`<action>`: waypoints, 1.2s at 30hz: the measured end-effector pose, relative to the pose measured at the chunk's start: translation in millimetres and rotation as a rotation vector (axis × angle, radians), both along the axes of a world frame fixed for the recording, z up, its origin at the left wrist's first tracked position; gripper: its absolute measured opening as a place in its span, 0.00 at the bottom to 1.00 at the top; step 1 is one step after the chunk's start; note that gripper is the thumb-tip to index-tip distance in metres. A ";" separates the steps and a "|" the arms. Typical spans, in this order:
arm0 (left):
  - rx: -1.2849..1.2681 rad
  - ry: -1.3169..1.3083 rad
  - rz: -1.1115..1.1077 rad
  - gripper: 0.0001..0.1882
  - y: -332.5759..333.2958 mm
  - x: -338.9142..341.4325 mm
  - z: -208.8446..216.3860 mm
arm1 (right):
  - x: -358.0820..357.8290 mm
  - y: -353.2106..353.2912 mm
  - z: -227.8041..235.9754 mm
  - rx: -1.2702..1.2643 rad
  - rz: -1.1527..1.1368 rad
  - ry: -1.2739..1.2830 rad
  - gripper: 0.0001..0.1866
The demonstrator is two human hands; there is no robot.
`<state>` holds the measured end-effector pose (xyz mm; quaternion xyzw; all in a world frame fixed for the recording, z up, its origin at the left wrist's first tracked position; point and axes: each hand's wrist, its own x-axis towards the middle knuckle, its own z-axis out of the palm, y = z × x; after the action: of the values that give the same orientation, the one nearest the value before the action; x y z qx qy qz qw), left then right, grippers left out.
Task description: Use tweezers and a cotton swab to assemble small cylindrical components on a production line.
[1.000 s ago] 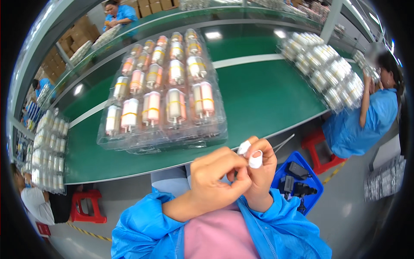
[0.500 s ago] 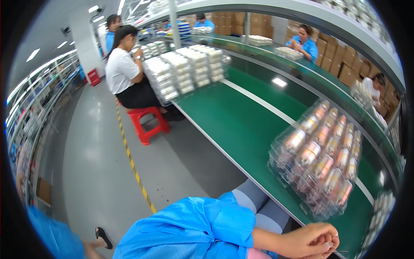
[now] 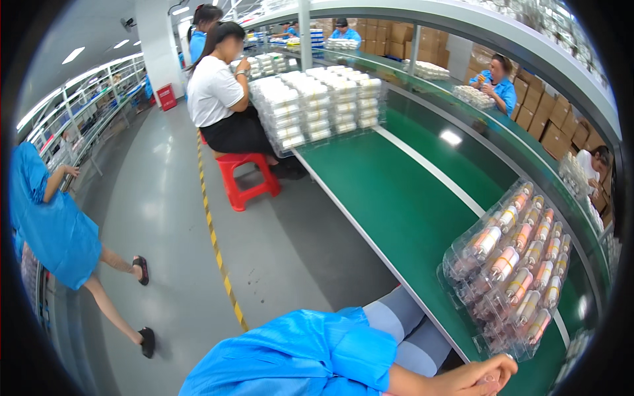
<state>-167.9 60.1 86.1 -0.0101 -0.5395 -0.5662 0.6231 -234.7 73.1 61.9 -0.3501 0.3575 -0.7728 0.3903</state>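
Left hand (image 3: 472, 379): fingers curled inward, near the edge of the table (image 3: 376, 178); whether it gripped anything, I could not tell.
Right hand: out of sight, behind the left or below the view, so I could not tell its state.
Trays (image 3: 456, 265): clear plastic, stacked on the table just beyond my left hand, near its edge; a bump might have pushed them askew or off.
Cylinders (image 3: 504, 263): pink and white, lying in the top layer under no lid I could see; a jolt might have rolled some out.
Sleeve (image 3: 290, 350): loose; it might have snagged on plastic.
Aisle (image 3: 158, 218): filled much of my view, so a fumble might have gone unnoticed.
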 end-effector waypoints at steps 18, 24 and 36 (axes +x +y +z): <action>-0.400 0.402 0.110 0.05 -5.8 140.0 90.8 | -2.6 -7.1 9.1 -0.077 -0.134 0.622 0.43; -0.334 0.159 0.576 0.07 -41.6 161.1 87.2 | -31.4 6.7 -9.6 0.000 -0.128 0.381 0.39; -0.260 -1.323 0.609 0.20 -323.8 81.8 61.6 | -122.5 3.9 -46.6 0.220 -0.326 0.104 0.09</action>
<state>-86.1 -263.7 147.7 0.4098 -0.8440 -0.1878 0.2908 -357.2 76.9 15.3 -0.2825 0.5114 -0.7628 0.2770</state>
